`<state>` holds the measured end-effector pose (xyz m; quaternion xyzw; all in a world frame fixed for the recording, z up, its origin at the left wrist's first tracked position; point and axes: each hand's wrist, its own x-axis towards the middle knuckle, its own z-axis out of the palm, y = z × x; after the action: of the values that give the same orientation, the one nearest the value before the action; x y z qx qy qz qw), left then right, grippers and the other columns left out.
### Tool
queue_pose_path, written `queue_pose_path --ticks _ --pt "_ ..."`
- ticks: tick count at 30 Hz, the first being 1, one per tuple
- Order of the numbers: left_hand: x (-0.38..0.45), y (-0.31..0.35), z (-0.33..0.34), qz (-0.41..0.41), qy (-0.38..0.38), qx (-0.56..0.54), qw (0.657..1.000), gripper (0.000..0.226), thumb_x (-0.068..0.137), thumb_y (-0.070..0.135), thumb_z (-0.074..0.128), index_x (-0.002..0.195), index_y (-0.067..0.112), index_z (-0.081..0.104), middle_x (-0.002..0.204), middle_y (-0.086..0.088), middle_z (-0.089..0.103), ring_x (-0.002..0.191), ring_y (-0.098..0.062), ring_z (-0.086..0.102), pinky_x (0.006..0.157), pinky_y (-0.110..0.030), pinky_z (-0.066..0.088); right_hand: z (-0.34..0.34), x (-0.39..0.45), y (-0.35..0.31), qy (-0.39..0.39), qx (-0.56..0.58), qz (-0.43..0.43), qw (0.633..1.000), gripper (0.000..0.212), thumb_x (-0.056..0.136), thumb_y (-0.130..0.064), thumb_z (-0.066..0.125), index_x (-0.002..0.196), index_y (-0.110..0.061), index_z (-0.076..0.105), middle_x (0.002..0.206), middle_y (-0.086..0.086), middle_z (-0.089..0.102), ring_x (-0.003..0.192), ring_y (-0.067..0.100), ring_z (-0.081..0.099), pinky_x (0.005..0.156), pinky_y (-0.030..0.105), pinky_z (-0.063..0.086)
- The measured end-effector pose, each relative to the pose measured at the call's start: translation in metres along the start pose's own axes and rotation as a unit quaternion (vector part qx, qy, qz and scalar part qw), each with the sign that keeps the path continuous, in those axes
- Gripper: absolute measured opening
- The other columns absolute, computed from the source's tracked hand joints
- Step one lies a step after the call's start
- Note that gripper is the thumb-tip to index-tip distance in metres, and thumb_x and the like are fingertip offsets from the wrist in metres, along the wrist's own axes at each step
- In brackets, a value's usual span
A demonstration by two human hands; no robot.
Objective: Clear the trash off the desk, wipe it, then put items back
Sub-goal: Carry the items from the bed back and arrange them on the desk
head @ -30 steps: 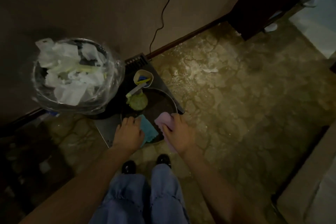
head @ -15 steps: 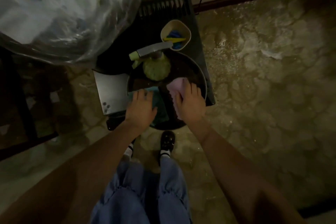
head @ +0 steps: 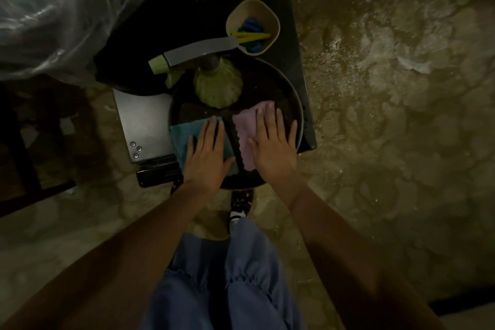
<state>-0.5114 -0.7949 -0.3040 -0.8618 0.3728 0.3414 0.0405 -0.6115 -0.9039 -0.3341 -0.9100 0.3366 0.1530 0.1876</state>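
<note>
Both hands lie flat on two cloths in a round dark tray.

The left hand has its fingers straight and slightly apart, pressing a blue cloth; the right hand has its fingers straight and spread on a pink cloth, the two cloths just beside each other. They lie in the tray at 6 o'clock. A green spray bottle stands in the tray at 12 o'clock. A cream cup sits just beyond at 1 o'clock. A clear plastic bag fills the view at 10 o'clock.
</note>
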Motion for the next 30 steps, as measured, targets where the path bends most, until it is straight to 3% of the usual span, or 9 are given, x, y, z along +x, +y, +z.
queue_pose_path --ticks 3,6,9,13,18,21,24,27,30 --pt "-0.001 0.0 -0.002 0.002 -0.005 -0.011 1.0 0.076 0.098 0.039 0.042 0.151 0.012 -0.005 0.159 -0.006 -0.009 0.146 -0.02 -0.007 0.118 -0.045 0.0 -0.01 0.002 0.005 0.031 0.114 0.013 0.993 0.06 0.098 -0.038 0.035 0.148 -0.005 0.025 0.153 0.02 0.025 0.139 0.038 0.029 0.113 0.051 0.021" --pt "0.0 0.012 -0.01 0.017 0.006 -0.035 0.999 0.067 0.099 0.037 0.04 0.151 0.013 0.005 0.159 -0.007 0.0 0.146 -0.023 0.002 0.117 -0.044 0.006 -0.024 0.0 0.009 0.096 0.259 0.1 0.956 0.046 0.098 -0.013 0.046 0.14 0.003 0.037 0.143 0.023 0.04 0.132 0.035 0.039 0.109 0.047 0.035" --pt "0.005 0.022 -0.01 0.029 0.017 -0.038 0.999 0.063 0.099 0.04 0.038 0.151 0.017 0.011 0.159 -0.001 0.006 0.144 -0.023 0.007 0.116 -0.046 0.014 -0.029 -0.001 0.008 0.089 0.275 0.157 0.944 0.039 0.096 -0.011 0.051 0.131 0.004 0.045 0.128 0.022 0.051 0.119 0.034 0.049 0.099 0.039 0.043" --pt "0.011 0.029 -0.007 0.005 0.012 -0.019 1.0 0.065 0.096 0.04 0.045 0.15 0.018 0.016 0.157 0.002 0.014 0.142 -0.027 0.009 0.111 -0.048 0.018 -0.024 0.006 0.003 0.088 0.287 0.197 0.933 0.038 0.091 -0.014 0.058 0.124 0.003 0.05 0.122 0.02 0.051 0.111 0.032 0.051 0.088 0.033 0.041" --pt "0.013 0.035 -0.005 -0.021 0.032 -0.027 0.999 0.064 0.093 0.034 0.051 0.147 0.015 0.023 0.156 0.0 0.019 0.141 -0.027 0.013 0.107 -0.046 0.022 -0.015 0.006 -0.002 0.073 0.304 0.156 0.937 0.028 0.087 -0.011 0.061 0.11 0.004 0.059 0.107 0.019 0.06 0.1 0.029 0.056 0.082 0.034 0.046" --pt "0.014 0.034 -0.004 -0.02 0.035 -0.017 0.999 0.064 0.092 0.036 0.051 0.147 0.017 0.024 0.156 0.001 0.018 0.14 -0.027 0.014 0.106 -0.045 0.023 -0.018 0.004 -0.001 0.089 0.316 0.155 0.932 0.017 0.085 -0.004 0.059 0.101 0.003 0.057 0.105 0.017 0.055 0.091 0.024 0.054 0.07 0.025 0.038" --pt "0.014 0.034 -0.005 -0.013 0.039 0.004 0.999 0.069 0.091 0.04 0.053 0.147 0.017 0.021 0.155 0.003 0.019 0.139 -0.028 0.016 0.105 -0.044 0.024 -0.026 0.004 0.009 0.131 0.295 0.156 0.933 0.013 0.087 -0.001 0.057 0.098 0.001 0.052 0.108 0.016 0.048 0.086 0.024 0.052 0.065 0.025 0.036" --pt "0.014 0.034 -0.006 -0.006 0.039 0.008 0.999 0.071 0.091 0.042 0.052 0.148 0.017 0.019 0.155 0.002 0.018 0.139 -0.028 0.017 0.105 -0.045 0.024 -0.027 0.004 0.018 0.122 0.254 0.11 0.953 0.018 0.09 0.0 0.053 0.108 0.001 0.051 0.118 0.019 0.045 0.093 0.029 0.055 0.072 0.034 0.049" --pt "0.013 0.027 -0.007 0.009 0.038 0.018 0.999 0.07 0.093 0.043 0.05 0.149 0.017 0.017 0.155 0.0 0.018 0.14 -0.026 0.015 0.106 -0.044 0.024 -0.023 0.002 0.024 0.12 0.184 0.057 0.974 0.033 0.09 0.003 0.052 0.123 -0.001 0.053 0.125 0.023 0.045 0.106 0.033 0.053 0.085 0.036 0.049"
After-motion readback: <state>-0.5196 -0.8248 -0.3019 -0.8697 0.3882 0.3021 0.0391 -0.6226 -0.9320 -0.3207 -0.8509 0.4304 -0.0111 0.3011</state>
